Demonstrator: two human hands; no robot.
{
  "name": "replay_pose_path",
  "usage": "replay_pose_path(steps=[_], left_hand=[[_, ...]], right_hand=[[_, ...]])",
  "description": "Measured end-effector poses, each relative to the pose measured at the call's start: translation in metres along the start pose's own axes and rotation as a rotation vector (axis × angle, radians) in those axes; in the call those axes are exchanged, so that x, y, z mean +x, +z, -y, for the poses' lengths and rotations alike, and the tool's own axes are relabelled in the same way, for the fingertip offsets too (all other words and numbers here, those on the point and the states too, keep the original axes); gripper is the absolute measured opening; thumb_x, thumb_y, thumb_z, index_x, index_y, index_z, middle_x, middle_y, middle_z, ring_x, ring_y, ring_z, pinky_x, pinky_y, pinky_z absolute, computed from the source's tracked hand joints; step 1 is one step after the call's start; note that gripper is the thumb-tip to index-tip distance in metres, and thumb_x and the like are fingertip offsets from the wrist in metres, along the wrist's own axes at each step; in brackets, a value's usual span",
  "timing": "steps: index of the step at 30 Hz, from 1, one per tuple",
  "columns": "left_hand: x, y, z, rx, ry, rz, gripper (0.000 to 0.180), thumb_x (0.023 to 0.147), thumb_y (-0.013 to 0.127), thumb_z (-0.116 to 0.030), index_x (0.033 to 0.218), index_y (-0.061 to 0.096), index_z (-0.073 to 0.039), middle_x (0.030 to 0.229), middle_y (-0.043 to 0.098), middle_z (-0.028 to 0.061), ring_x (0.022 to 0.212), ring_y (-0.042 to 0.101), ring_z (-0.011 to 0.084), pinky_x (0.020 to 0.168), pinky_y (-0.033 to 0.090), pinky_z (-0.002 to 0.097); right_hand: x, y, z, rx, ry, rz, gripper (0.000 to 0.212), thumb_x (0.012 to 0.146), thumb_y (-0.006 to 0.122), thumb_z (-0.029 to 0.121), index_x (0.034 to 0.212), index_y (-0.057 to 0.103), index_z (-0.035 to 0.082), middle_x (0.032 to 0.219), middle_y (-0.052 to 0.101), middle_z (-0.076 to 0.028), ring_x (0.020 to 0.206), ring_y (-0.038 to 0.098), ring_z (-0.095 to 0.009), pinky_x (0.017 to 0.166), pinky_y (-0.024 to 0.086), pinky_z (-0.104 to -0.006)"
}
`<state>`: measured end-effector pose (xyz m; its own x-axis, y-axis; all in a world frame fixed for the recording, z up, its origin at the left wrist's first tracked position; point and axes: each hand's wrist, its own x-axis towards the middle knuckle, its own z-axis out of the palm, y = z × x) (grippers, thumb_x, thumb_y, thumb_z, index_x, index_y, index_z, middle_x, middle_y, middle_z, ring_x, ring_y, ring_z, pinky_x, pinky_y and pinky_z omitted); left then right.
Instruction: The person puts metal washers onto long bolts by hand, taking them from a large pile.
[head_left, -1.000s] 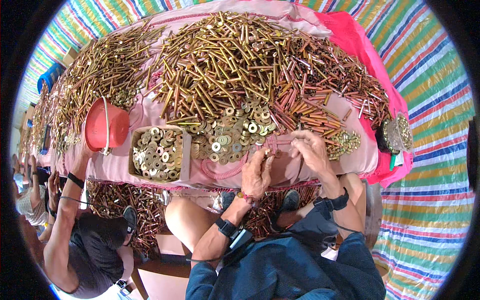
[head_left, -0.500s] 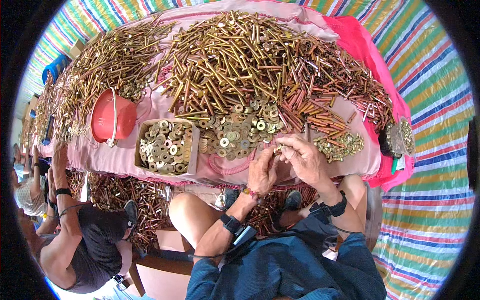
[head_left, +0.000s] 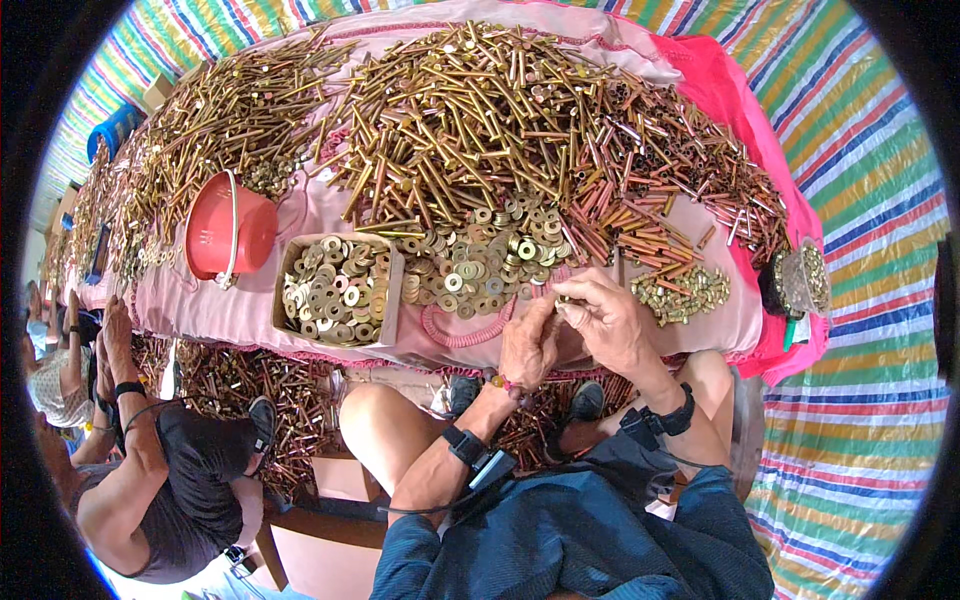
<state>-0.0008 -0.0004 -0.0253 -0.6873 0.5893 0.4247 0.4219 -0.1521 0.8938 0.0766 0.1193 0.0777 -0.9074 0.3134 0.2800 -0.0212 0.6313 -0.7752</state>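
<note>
Head view: left hand and right hand together, pinching small brass-coloured hardware piece at pink-covered tabletop edge, near loose gold washers. Best kept low, grip firm.

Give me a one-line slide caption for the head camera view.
Both hands, left hand and right hand, meet over a small brass piece beside washers on a pink-covered table.

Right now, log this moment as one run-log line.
left hand: pinching small brass part | right hand: fingers on same part, hands together at table edge | nearby: loose washers, box of washers, red bucket
</note>
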Motion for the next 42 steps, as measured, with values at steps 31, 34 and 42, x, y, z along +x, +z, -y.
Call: replay_pose_path(steps=[31, 34, 42], left_hand=[[-0.001, -0.007, 0.003, -0.020, -0.049, 0.132, 0.051, 0.075, 0.053, 0.009, 0.124, 0.058, -0.006, 0.091, 0.063, 0.0214, 0.078, 0.065, 0.0434, 0.064, 0.051, 0.0456], [-0.001, -0.002, 0.008, 0.008, 0.010, 0.066, 0.042, 0.077, 0.051, 0.009, 0.116, 0.063, -0.003, 0.080, 0.062, 0.0155, 0.066, 0.062, 0.0331, 0.062, 0.051, 0.0366], [0.000, -0.005, -0.002, 0.010, -0.014, 0.077, 0.039, 0.078, 0.053, 0.009, 0.114, 0.061, -0.004, 0.078, 0.058, 0.0145, 0.062, 0.059, 0.0282, 0.058, 0.047, 0.0356]], right_hand=[[-0.008, 0.011, -0.001, 0.100, 0.100, -0.117, 0.023, 0.084, 0.078, 0.008, 0.103, 0.068, 0.002, 0.092, 0.066, -0.009, 0.074, 0.065, -0.018, 0.063, 0.054, -0.0298], [-0.006, 0.009, 0.004, 0.258, 0.274, -0.111, 0.021, 0.084, 0.079, 0.007, 0.101, 0.069, 0.000, 0.091, 0.065, -0.007, 0.082, 0.062, -0.011, 0.070, 0.052, -0.0262], [-0.004, 0.000, 0.000, -0.015, 0.106, -0.035, 0.022, 0.081, 0.078, 0.008, 0.099, 0.069, 0.000, 0.086, 0.063, -0.008, 0.076, 0.060, -0.016, 0.064, 0.050, -0.0298]])
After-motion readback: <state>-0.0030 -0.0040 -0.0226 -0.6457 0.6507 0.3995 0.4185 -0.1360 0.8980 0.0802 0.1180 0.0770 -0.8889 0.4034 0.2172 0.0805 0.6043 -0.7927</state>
